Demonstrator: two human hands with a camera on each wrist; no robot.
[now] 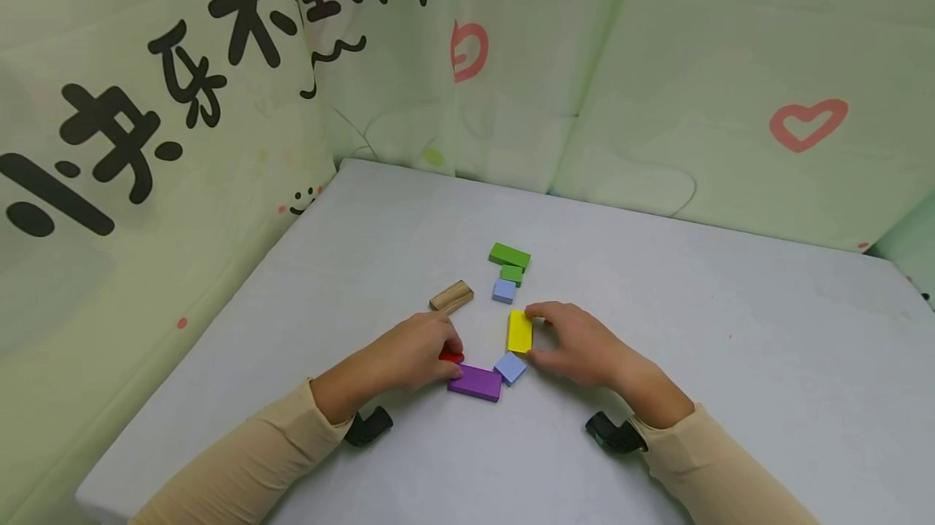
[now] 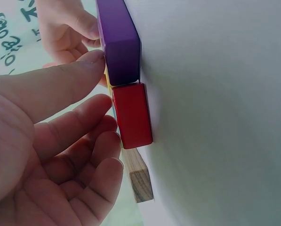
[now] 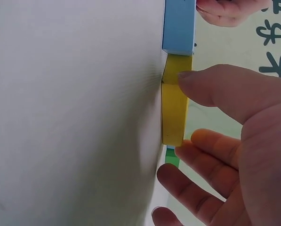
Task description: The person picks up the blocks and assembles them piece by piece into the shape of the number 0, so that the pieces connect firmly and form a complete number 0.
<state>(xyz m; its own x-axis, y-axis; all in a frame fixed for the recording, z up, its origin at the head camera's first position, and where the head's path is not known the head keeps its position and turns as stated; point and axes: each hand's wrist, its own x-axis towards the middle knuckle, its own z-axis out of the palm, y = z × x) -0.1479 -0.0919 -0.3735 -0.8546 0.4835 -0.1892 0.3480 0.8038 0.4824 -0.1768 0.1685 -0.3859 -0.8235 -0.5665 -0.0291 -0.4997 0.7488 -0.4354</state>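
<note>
My left hand (image 1: 420, 350) curls over a red block (image 2: 133, 115), fingertips at its edge. Its thumb touches a purple block (image 1: 475, 383), which meets the red one end to side. In the head view most of the red block is hidden under that hand. Across from it, my right hand (image 1: 584, 342) holds a yellow block (image 1: 519, 332) between thumb and index finger, one at each end, while the other fingers spread loosely. A light blue block (image 1: 510, 368) lies between the yellow and purple blocks, touching both.
Behind the yellow block lie another light blue block (image 1: 504, 291), a small green block (image 1: 511, 274) and a longer green block (image 1: 509, 256). A wooden block (image 1: 451, 296) lies beyond the left hand. Curtains with printed writing border the white table (image 1: 694, 330).
</note>
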